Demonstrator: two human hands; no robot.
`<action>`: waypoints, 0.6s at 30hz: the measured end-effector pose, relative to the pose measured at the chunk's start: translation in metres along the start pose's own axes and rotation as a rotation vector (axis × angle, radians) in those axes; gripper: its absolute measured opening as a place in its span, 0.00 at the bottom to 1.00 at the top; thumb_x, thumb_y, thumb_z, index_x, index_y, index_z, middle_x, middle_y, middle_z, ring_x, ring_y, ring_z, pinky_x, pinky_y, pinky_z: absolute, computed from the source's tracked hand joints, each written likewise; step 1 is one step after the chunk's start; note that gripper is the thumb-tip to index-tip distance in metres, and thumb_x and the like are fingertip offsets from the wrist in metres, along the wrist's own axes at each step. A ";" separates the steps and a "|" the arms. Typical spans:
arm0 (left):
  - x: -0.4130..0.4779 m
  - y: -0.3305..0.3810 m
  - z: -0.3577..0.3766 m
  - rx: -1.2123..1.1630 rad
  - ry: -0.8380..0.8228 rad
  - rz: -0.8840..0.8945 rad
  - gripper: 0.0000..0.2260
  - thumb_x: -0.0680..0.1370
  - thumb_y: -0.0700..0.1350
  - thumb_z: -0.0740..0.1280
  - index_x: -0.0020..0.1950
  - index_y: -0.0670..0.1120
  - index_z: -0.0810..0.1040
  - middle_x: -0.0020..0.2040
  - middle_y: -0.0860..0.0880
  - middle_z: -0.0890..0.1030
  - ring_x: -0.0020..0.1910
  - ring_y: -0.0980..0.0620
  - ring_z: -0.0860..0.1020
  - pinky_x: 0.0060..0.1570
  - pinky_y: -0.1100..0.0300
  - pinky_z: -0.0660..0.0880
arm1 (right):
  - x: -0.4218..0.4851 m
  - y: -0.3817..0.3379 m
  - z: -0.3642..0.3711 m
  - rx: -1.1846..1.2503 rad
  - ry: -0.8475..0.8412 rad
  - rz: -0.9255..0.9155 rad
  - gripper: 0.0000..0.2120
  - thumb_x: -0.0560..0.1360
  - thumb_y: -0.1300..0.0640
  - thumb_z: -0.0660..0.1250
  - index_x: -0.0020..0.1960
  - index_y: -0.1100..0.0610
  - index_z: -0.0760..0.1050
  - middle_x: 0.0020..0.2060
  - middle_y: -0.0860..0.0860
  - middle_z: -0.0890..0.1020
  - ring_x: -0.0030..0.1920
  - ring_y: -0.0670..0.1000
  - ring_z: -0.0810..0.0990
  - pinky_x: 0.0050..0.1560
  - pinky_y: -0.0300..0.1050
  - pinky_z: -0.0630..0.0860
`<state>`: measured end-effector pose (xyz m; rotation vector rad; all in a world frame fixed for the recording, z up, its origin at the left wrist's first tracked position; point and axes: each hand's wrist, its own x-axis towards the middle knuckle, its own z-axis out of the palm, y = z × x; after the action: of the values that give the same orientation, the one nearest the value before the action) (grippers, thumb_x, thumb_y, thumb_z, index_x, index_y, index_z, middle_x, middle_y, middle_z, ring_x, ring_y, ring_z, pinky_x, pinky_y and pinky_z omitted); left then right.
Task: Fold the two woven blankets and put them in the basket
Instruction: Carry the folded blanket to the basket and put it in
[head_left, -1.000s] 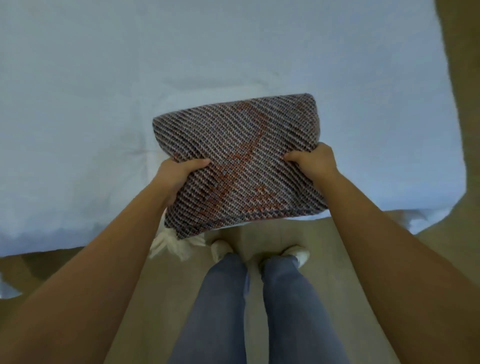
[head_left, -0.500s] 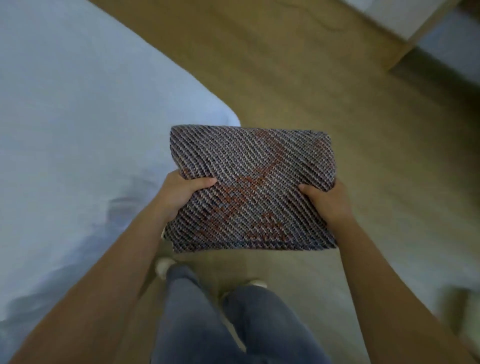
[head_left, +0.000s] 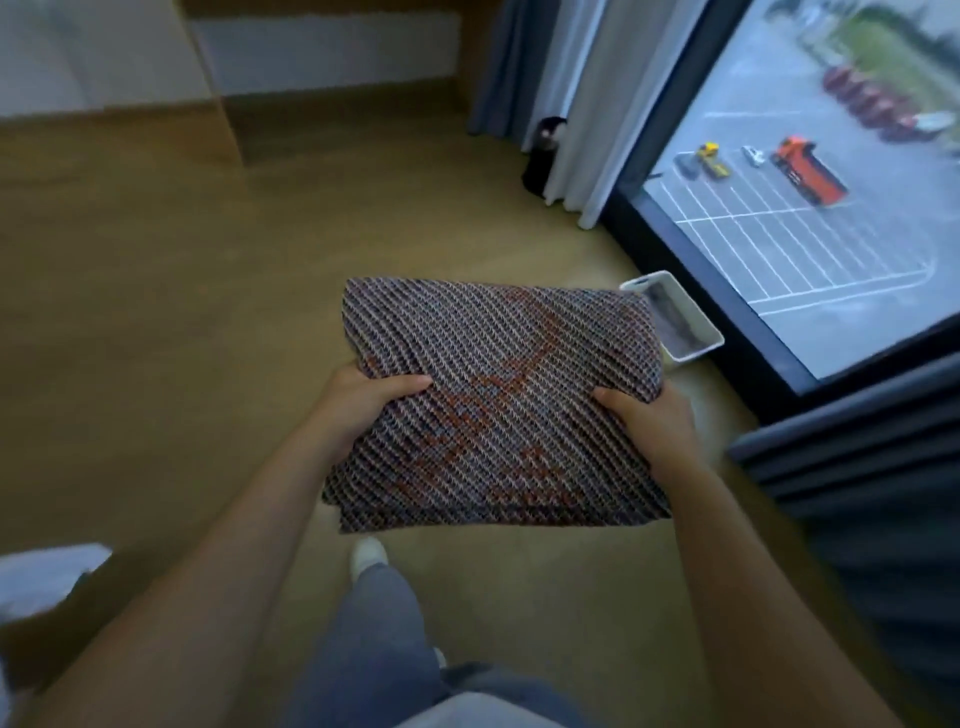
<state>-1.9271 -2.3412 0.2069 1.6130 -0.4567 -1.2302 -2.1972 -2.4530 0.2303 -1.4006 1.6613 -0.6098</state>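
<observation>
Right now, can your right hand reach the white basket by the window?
Probably not yet. The right hand has its grip on the folded blanket, and the basket sits on the floor farther ahead. Nothing seems to block the floor between.

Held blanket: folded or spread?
Folded: the blanket is a compact rectangle with layered near edges, gripped by left hand and right hand.

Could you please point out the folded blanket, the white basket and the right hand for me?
folded blanket (head_left: 498, 374): head view, centre of its top face.
white basket (head_left: 696, 356): head view, its near wall.
right hand (head_left: 652, 423): head view, back of the hand.
</observation>
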 end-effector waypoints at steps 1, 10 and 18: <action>0.017 0.011 0.018 0.025 -0.044 0.002 0.11 0.65 0.44 0.77 0.42 0.53 0.79 0.42 0.55 0.82 0.42 0.54 0.81 0.42 0.61 0.76 | 0.010 0.004 -0.010 0.030 0.041 0.037 0.26 0.64 0.50 0.75 0.59 0.54 0.75 0.53 0.52 0.81 0.47 0.50 0.77 0.48 0.43 0.72; 0.167 0.106 0.146 0.203 -0.391 -0.025 0.09 0.67 0.42 0.75 0.43 0.49 0.79 0.43 0.52 0.83 0.40 0.53 0.82 0.37 0.62 0.75 | 0.108 -0.012 -0.063 0.198 0.302 0.269 0.28 0.65 0.50 0.74 0.62 0.54 0.71 0.58 0.52 0.79 0.54 0.55 0.77 0.60 0.57 0.74; 0.275 0.174 0.243 0.344 -0.622 -0.076 0.07 0.70 0.42 0.73 0.46 0.47 0.78 0.44 0.48 0.83 0.42 0.48 0.82 0.40 0.59 0.76 | 0.192 -0.024 -0.090 0.353 0.471 0.384 0.29 0.67 0.51 0.74 0.64 0.58 0.70 0.58 0.54 0.78 0.55 0.56 0.78 0.60 0.58 0.74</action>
<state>-1.9812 -2.7427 0.2312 1.5071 -1.0502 -1.7876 -2.2615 -2.6567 0.2392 -0.6888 1.9975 -0.9991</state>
